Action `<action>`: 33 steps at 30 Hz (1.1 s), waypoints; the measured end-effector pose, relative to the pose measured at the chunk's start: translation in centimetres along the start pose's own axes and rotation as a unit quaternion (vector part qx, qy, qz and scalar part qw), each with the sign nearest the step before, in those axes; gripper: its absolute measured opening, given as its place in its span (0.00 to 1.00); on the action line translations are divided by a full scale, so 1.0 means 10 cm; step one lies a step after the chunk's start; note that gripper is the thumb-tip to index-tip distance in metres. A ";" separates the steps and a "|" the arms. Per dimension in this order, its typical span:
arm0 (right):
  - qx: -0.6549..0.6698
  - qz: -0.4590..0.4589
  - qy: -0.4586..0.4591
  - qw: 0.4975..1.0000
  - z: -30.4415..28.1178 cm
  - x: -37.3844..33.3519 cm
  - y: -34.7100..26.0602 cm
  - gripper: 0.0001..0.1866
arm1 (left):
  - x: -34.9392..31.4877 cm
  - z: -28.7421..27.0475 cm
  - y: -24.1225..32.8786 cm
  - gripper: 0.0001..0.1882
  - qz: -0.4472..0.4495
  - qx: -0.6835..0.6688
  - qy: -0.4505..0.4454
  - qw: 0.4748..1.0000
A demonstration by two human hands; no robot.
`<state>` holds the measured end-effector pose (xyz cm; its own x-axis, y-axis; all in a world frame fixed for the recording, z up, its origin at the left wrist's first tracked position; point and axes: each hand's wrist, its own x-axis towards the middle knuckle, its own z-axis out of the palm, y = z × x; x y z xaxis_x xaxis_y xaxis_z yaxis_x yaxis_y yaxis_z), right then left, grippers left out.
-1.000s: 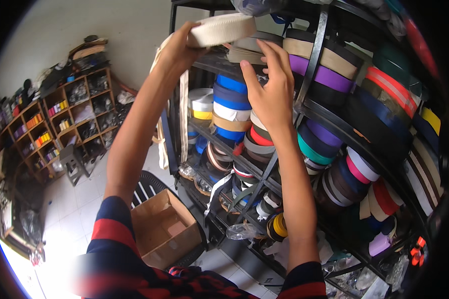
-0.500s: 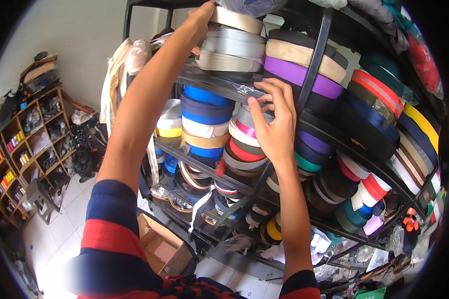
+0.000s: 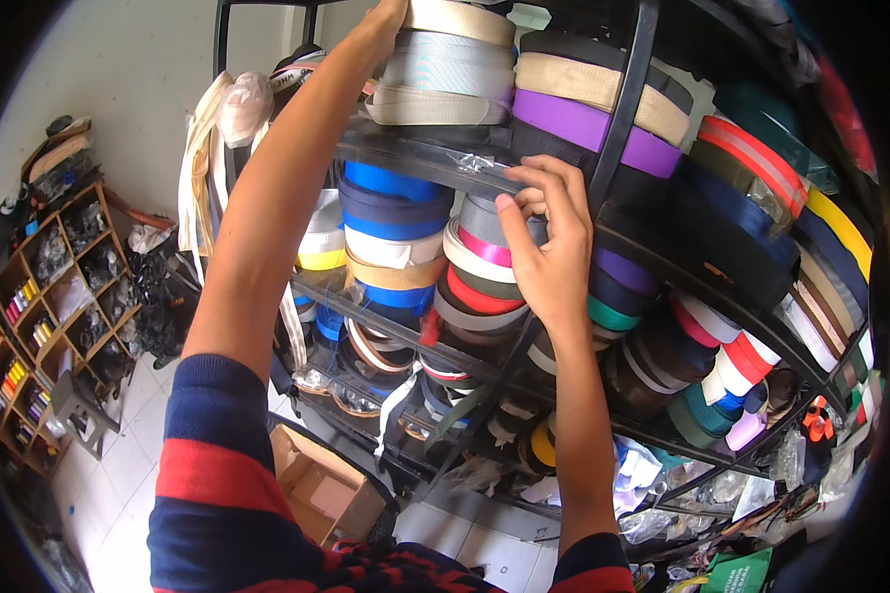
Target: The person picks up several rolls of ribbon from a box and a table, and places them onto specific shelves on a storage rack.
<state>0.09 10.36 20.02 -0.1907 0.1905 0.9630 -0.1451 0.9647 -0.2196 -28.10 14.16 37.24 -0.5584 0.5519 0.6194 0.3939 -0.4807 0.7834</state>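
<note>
My left hand is raised at the top edge, beside a cream webbing roll on the upper shelf; its fingers are cut off or hidden. Beneath that roll lie a silvery-white roll and a beige-grey roll. Lower down, my right hand is at the shelf's black front rail, fingers bent and apart, with nothing visible in them. A crumpled piece of clear plastic lies on the rail near its fingertips. Behind this hand, one level down, sit grey, pink and red rolls.
Black metal uprights divide the rack, which holds many strap rolls. Pale straps hang at its left end. An open cardboard box stands below. Far left are a wooden cubby shelf with thread spools and a grey stool.
The view has tilted down and shifted slightly, and the clear plastic above the cream roll has left the picture. My right hand stays at the rail; my left stays raised beside the cream roll.
</note>
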 end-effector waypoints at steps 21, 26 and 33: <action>-0.020 0.330 -0.009 0.944 -1.68 -2.54 -0.88 0.12 | -3.23 0.35 -0.10 0.26 0.189 -0.065 -0.025 0.980; -0.050 0.466 0.098 0.878 -2.33 -3.71 -1.48 0.11 | -4.92 0.91 -0.42 0.22 0.037 -0.175 -0.177 0.968; -0.238 0.538 0.245 0.770 -3.43 -4.74 -2.73 0.08 | -7.00 2.43 -0.05 0.14 -0.203 -0.148 -0.439 0.863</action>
<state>46.41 -18.76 -14.21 0.4556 0.8593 0.2324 0.2361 0.1351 -0.9623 28.55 -7.65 -5.25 0.2127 0.9567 0.1986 0.0188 -0.2072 0.9781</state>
